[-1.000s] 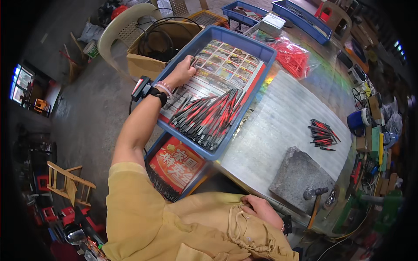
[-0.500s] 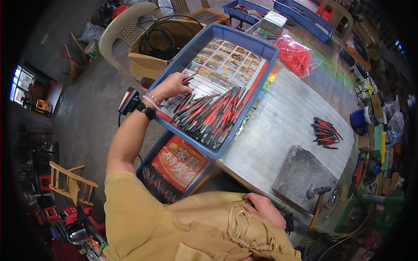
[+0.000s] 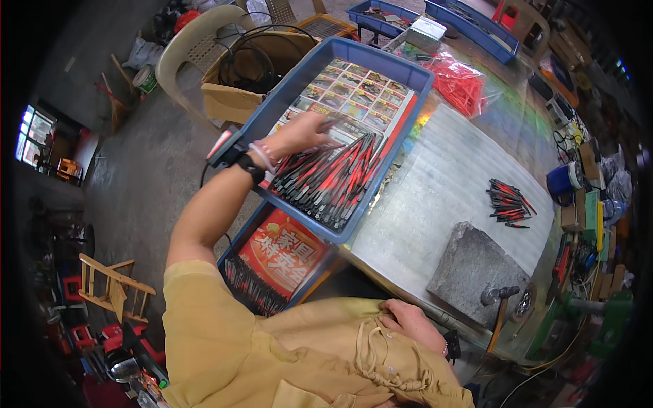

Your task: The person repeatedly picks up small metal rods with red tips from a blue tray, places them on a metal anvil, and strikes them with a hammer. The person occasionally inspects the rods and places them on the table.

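Red-and-black sticks (image 3: 333, 183) lie fanned in an overlapping heap in the lower half of the blue tray (image 3: 381, 61), centre of frame. They look light, stiff, thin, probably smooth enough to slide over each other; mid-shaft pinch should suit, though overlap likely makes singling one out fiddly. Left hand (image 3: 299, 134) is over the heap's upper-left edge; its fingers are motion-blurred and partly curled, can't tell how far apart or whether they have hold of a stick. Right hand (image 3: 413, 325), lower centre, sits by the shirt hem (image 3: 347, 308), fingers loosely bent; no stick visible there, grip on cloth unclear.

Tray: rectangular, plastic-looking, raised walls, printed paper (image 3: 360, 95) lining. Second tray (image 3: 245, 231) lower centre-left, red printed sheet, dark sticks. Right of centre, table (image 3: 524, 112) carries pale ribbed foam-like sheet (image 3: 435, 183), small stick pile (image 3: 509, 202), rough angular stone slab (image 3: 469, 265), wooden-handled hammer (image 3: 500, 294). Upper right: clear crinkly bag (image 3: 459, 85), red parts inside.
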### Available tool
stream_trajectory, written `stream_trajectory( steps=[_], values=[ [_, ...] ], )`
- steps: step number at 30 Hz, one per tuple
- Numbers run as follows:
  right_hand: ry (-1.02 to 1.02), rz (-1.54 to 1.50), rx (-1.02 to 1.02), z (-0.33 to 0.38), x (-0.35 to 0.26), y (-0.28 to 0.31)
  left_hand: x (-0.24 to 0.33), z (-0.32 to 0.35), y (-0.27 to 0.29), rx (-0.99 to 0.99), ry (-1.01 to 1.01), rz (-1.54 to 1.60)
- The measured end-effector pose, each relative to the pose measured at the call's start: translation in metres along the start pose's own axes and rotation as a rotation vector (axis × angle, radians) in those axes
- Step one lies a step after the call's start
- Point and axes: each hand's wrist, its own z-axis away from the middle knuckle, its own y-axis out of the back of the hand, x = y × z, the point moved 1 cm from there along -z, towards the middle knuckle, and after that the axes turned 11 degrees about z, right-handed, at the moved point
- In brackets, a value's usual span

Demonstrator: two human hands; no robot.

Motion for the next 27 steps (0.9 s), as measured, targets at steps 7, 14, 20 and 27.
stream_trajectory(
  steps=[7,14,20,27],
  values=[
    [-0.041,-0.035,0.036,0.007,0.004,0.001,0.013,-0.03,-0.02,-0.186,-0.048,-0.093],
    [-0.014,-0.018,0.042,0.009,0.014,0.001,-0.011,-0.029,0.022,0.146,0.021,0.219],
    [-0.001,-0.046,0.043,0.001,0.016,-0.001,-0.027,0.014,0.043,0.085,0.275,0.084],
    [-0.01,0.015,0.044,-0.001,0.005,0.001,-0.041,0.039,0.024,-0.016,0.342,-0.026]
  ],
)
